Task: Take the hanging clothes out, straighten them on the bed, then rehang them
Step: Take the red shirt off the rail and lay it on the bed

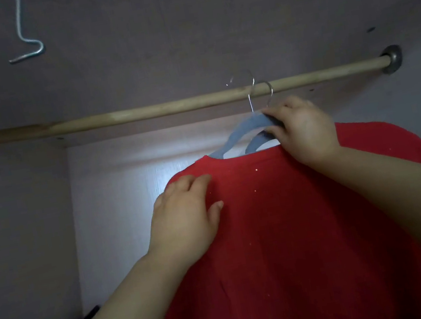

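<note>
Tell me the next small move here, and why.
Probably raise the right hand a little to unhook: it grips the grey hanger whose hook sits at the rod, and the left hand rests on the red shirt, steadying it.

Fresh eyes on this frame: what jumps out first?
The red shirt fills the lower right, hung on grey hangers. The right hand grips the hangers just below their hooks, under the wooden rod that spans the wardrobe. The left hand lies flat on the shirt's shoulder, and a bare wire hook hangs at top left.
</note>
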A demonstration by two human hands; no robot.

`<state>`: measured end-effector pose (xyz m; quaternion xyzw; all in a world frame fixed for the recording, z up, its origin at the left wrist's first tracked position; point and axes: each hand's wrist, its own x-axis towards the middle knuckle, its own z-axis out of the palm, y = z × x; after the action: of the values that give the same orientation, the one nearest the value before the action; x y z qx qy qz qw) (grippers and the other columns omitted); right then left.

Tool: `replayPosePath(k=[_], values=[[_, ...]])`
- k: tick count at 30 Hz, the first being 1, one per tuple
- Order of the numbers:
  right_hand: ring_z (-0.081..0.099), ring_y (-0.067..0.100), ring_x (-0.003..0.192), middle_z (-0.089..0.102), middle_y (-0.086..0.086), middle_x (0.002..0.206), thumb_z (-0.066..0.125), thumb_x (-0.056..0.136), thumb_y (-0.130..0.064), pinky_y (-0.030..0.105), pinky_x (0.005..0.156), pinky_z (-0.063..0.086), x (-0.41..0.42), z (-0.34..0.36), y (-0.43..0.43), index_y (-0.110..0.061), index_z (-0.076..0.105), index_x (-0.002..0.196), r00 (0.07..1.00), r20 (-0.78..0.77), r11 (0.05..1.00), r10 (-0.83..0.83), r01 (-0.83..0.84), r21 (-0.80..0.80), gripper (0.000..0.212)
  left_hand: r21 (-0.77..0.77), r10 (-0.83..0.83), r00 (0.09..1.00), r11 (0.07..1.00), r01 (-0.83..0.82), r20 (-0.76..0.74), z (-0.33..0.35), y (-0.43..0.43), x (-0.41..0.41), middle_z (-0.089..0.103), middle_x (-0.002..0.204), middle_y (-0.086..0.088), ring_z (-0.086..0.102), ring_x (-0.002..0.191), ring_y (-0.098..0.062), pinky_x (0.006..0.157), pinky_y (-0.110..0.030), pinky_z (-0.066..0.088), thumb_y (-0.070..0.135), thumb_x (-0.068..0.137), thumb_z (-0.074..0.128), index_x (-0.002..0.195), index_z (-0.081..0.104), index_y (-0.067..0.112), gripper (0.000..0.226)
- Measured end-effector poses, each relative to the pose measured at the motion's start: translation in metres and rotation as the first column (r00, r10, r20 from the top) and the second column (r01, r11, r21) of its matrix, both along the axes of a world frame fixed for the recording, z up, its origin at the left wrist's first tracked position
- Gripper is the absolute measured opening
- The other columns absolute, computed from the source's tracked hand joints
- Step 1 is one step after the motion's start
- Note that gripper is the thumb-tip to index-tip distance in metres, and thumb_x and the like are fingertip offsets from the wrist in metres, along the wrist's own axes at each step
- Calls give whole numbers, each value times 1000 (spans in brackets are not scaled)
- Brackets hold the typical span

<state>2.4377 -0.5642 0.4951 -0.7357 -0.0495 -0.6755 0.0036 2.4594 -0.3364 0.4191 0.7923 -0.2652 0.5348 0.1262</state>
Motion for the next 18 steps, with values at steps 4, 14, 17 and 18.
replayPosePath(k=[4, 14, 17, 18], values=[[60, 28, 99, 61, 7, 111, 64, 85, -26, 38, 74, 49, -11, -1, 32, -20, 62, 121, 978, 10, 969, 208, -205, -140, 37, -140, 29, 995, 990, -15, 98, 7, 12, -8, 47, 133, -4, 41, 123, -25, 99, -36, 31, 38, 86, 57, 136, 42, 21, 55], [63, 22, 54, 65, 1, 76, 57, 81, -38, 27, 43, 44, -11, -131, 141, -23, 70, 108, 854, -125, 797, 505, -517, -312, 33, -340, 164, 962, 911, -233, -220, -137, 115, -67, 58, 118, 7, 52, 109, -13, 84, -25, 39, 45, 90, 45, 133, 42, 34, 44], [63, 21, 53, 65, 1, 76, 49, 84, -39, 28, 42, 47, -17, -177, 182, -24, 70, 109, 746, -211, 675, 632, -664, -323, 36, -358, 280, 907, 850, -387, -315, -188, 145, -108, 64, 113, 11, 56, 103, -8, 76, -17, 36, 43, 91, 47, 124, 52, 35, 34], [63, 21, 53, 65, 1, 75, 48, 85, -40, 27, 42, 47, -21, -191, 196, -24, 70, 109, 703, -241, 632, 669, -709, -314, 36, -366, 316, 884, 822, -437, -345, -202, 154, -126, 66, 111, 11, 57, 101, -8, 76, -17, 37, 42, 90, 49, 121, 55, 34, 32]])
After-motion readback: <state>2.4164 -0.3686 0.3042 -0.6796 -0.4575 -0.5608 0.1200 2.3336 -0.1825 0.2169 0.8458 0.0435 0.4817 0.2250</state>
